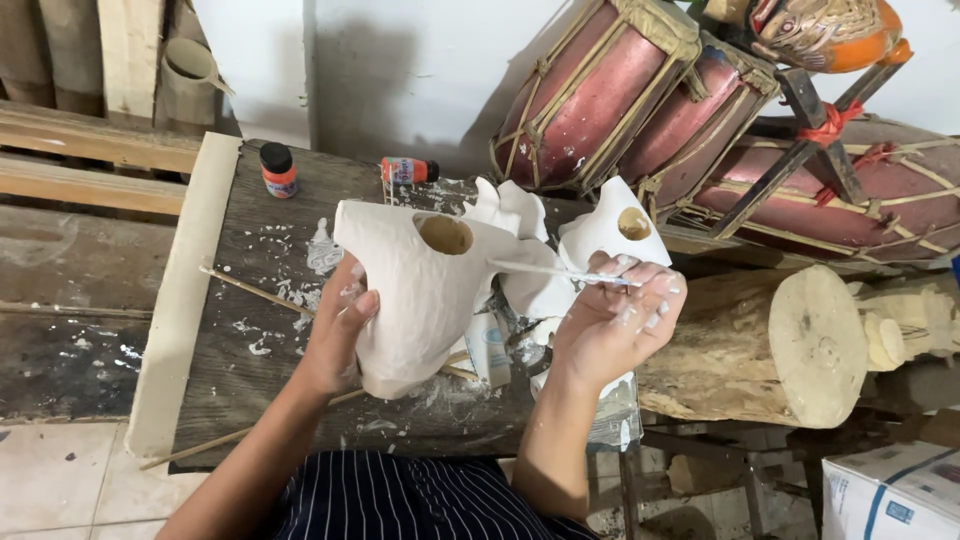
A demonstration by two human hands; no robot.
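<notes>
Your left hand (340, 335) grips the left side of a white mask (420, 290), holding it up above the middle of the wooden table (250, 400). Your right hand (615, 320) pinches a thin brush (560, 272), its tip touching the mask's right edge. Two small paint bottles (279, 170) stand near the table's far edge.

A dark, paint-spattered wooden bench (260, 250) carries 2 small orange paint bottles (279, 170), thin sticks (250, 290) and white masks (610, 230).

drums (600, 95) crowd right, left bench (250, 250) open
</notes>
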